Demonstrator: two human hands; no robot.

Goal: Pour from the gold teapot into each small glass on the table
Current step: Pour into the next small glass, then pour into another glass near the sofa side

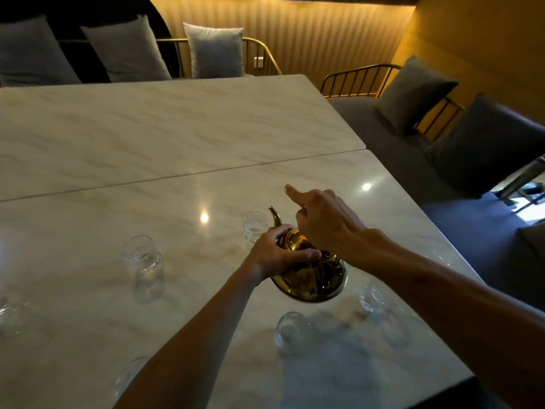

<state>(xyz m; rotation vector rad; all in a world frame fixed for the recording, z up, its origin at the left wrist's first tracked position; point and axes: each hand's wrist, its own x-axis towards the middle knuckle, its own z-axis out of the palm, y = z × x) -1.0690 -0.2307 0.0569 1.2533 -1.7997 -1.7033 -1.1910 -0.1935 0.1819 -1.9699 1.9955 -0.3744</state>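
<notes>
Gold teapot held above the marble table, tipped, spout toward the far glass. Left hand wraps the lid and neck, fingers curled shut on it. Right hand closes at the handle side, forefinger extended; exact grip hidden. Other small glasses: left, near, right.

A single head-worn view looks forward and steeply down from close above the near edge of a marble table; both forearms reach in from the bottom of the frame; the wide lens takes in cushioned benches far and right.
</notes>
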